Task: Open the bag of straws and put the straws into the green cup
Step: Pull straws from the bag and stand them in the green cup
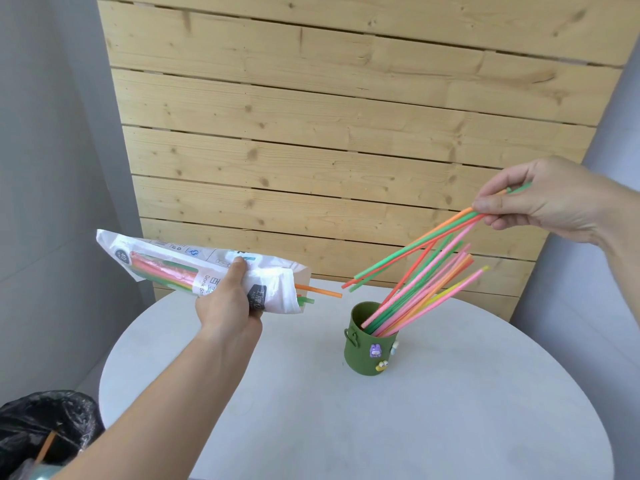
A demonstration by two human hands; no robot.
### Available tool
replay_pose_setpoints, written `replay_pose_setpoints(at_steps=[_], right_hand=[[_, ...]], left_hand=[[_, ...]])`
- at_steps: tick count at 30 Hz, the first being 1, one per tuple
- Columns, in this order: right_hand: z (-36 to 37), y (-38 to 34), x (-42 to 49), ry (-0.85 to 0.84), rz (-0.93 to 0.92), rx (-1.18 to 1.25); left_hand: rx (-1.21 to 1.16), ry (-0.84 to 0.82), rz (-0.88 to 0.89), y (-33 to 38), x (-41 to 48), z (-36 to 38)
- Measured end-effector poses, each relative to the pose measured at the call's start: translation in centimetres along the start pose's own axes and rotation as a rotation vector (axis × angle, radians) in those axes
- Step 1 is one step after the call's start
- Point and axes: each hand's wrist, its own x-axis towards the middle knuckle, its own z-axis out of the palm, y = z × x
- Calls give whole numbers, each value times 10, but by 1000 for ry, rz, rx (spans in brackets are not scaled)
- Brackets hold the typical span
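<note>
Our right hand, upper right, pinches a few straws by one end; their free ends hang above and left of the cup, mid-frame, already part-filled. We should swing those tips over the rim before letting go. Our left hand grips the bag, more straws inside.
</note>
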Motion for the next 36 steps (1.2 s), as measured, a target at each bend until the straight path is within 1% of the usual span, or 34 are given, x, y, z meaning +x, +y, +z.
replay_pose_setpoints(at_steps=[2, 6, 11, 20, 30, 36], right_hand=[[1, -1, 2, -11, -16, -60], [-2, -5, 5, -21, -39, -99], [-4, -4, 6, -94, -24, -217], [-10, -5, 6, -151, 8, -265], [43, -5, 34, -227, 2, -458], [74, -9, 56, -316, 33, -648]], left_hand=[[1, -1, -4, -2, 0, 1], [-5, -7, -5, -3, 1, 1], [0, -8, -21, -4, 4, 0], [3, -25, -24, -6, 3, 1], [22, -51, -39, -13, -1, 2], [28, -49, -51, -15, 3, -1]])
